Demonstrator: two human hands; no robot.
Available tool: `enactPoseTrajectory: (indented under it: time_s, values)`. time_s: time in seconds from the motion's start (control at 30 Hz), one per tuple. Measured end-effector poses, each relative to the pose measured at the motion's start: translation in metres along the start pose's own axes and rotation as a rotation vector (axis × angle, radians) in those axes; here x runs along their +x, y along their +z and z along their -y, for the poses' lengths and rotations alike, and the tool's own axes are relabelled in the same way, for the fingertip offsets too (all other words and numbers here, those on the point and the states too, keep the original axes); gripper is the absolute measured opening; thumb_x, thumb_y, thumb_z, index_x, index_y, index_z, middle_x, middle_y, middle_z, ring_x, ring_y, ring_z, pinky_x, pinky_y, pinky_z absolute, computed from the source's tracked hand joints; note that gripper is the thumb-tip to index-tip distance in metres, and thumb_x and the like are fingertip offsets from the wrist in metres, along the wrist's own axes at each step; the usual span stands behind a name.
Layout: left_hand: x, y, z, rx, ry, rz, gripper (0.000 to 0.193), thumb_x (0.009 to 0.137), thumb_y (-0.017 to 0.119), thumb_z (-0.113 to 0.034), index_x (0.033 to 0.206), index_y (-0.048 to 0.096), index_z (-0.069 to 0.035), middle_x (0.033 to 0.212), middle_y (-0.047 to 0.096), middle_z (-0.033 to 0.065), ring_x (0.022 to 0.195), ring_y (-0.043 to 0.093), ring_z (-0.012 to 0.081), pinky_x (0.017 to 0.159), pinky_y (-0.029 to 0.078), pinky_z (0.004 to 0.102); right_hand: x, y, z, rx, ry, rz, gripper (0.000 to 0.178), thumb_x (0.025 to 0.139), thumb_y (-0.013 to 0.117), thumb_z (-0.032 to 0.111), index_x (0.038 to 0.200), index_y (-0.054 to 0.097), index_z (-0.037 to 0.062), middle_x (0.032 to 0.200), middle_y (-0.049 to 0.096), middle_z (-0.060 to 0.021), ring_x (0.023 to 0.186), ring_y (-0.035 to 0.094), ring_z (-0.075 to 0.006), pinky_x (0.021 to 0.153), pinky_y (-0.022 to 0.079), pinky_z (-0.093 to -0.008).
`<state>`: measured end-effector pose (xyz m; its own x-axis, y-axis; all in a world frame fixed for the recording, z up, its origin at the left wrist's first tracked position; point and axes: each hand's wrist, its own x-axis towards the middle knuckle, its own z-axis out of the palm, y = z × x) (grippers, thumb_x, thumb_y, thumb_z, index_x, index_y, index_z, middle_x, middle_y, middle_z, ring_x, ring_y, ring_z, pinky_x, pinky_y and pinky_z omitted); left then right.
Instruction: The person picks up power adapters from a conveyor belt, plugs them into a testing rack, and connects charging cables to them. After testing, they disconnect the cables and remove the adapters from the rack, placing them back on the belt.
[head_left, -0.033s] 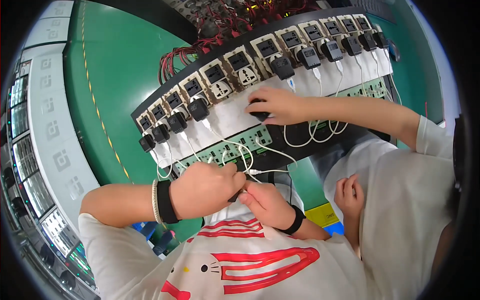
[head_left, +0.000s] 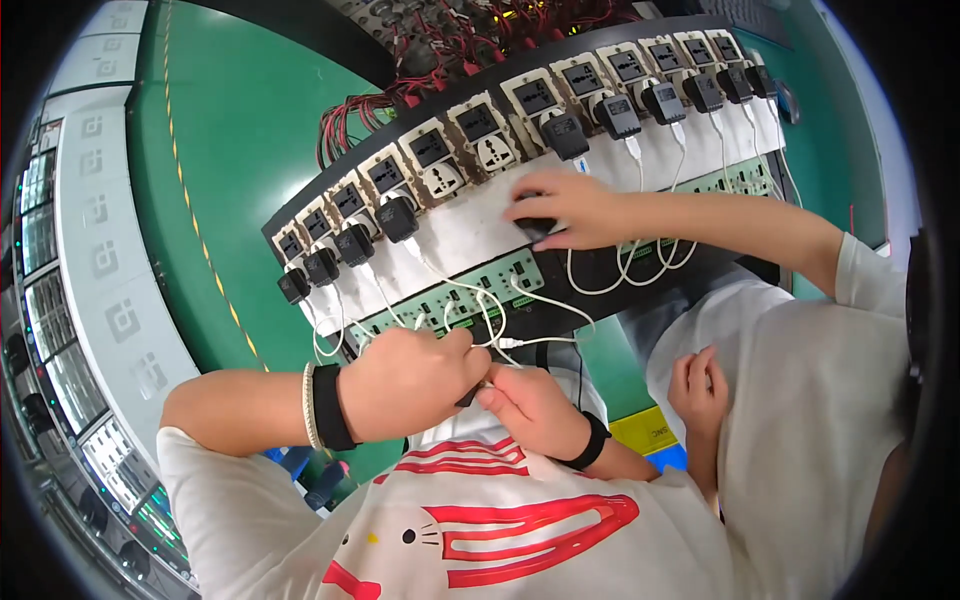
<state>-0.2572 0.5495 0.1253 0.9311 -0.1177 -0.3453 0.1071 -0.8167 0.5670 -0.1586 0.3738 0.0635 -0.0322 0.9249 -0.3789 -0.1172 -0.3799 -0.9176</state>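
Observation:
My left hand is closed in front of my chest, its fingers curled against my right hand, which pinches with thumb and fingers. Between them a small part of a black power adapter shows; the rest is hidden by my fingers. A whitish bit shows at my right thumb, too small to name. Just beyond my hands, a white USB cable ends in a plug near my knuckles. Behind that lies a green circuit board with several white cables plugged in.
A curved row of sockets holds several black adapters. From the right, a co-worker's hand reaches over the white panel with a black object; their other hand rests near their lap. Red wires run behind.
The co-worker's hand with the black object has shifted slightly right along the white panel. My two hands have stayed in place.

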Motion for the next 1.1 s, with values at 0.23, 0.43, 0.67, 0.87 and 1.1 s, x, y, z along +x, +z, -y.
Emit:
enactPoseTrajectory:
  time_s: [0.23, 0.43, 0.67, 0.87, 1.1]
  values:
    - [-0.002, -0.062, 0.102, 0.112, -0.423, -0.112, 0.026, 0.072, 0.069, -0.015, 0.092, 0.057, -0.004, 0.089, 0.056, 0.0131, 0.087, 0.058, 0.0314, 0.073, 0.046, 0.0428, -0.008, -0.011, -0.05, 0.228, 0.127, -0.349, 0.02, 0.097, 0.046, 0.02, 0.096, 0.059, 0.0047, 0.065, 0.043, 0.0056, 0.058, 0.037, -0.0039, 0.051, 0.03, -0.0201]
    - [0.066, 0.033, 0.115, 0.11, -0.041, -0.298, 0.048, 0.07, 0.071, -0.012, 0.115, 0.054, -0.006, 0.115, 0.052, 0.0119, 0.109, 0.049, 0.0326, 0.093, 0.041, 0.0407, 0.011, -0.019, -0.044, 0.153, -0.043, -0.424, 0.025, 0.097, 0.043, 0.018, 0.102, 0.061, 0.0017, 0.08, 0.053, 0.0019, 0.068, 0.045, -0.0039, 0.061, 0.037, -0.0185]
    - [0.015, 0.017, 0.153, 0.094, -0.266, -0.323, 0.042, 0.067, 0.053, 0.005, 0.108, 0.057, -0.007, 0.118, 0.055, 0.0111, 0.105, 0.052, 0.0324, 0.09, 0.042, 0.0408, 0.006, -0.028, -0.025, -0.489, -0.12, -0.681, 0.057, 0.085, 0.055, 0.008, 0.138, 0.035, -0.0022, 0.131, 0.04, -0.0217, 0.122, 0.038, -0.0357, 0.106, 0.026, -0.0388]
    - [-0.003, 0.031, 0.139, 0.356, -0.17, -0.334, 0.042, 0.067, 0.07, -0.01, 0.108, 0.058, -0.014, 0.119, 0.056, 0.0097, 0.106, 0.053, 0.0307, 0.092, 0.042, 0.0402, 0.03, -0.016, -0.021, -0.422, -0.296, -0.382, 0.045, 0.086, 0.056, 0.01, 0.128, 0.045, -0.0021, 0.122, 0.05, -0.0198, 0.112, 0.048, -0.0341, 0.097, 0.037, -0.038]
    - [-0.018, 0.028, 0.066, 0.273, -0.046, -0.229, 0.037, 0.064, 0.071, -0.014, 0.094, 0.052, -0.005, 0.095, 0.058, 0.0075, 0.09, 0.057, 0.0267, 0.074, 0.048, 0.0365, 0.063, 0.004, -0.007, -0.276, -0.073, -0.14, 0.031, 0.092, 0.051, 0.019, 0.116, 0.05, -0.0014, 0.098, 0.06, -0.021, 0.088, 0.057, -0.0369, 0.076, 0.045, -0.0401]
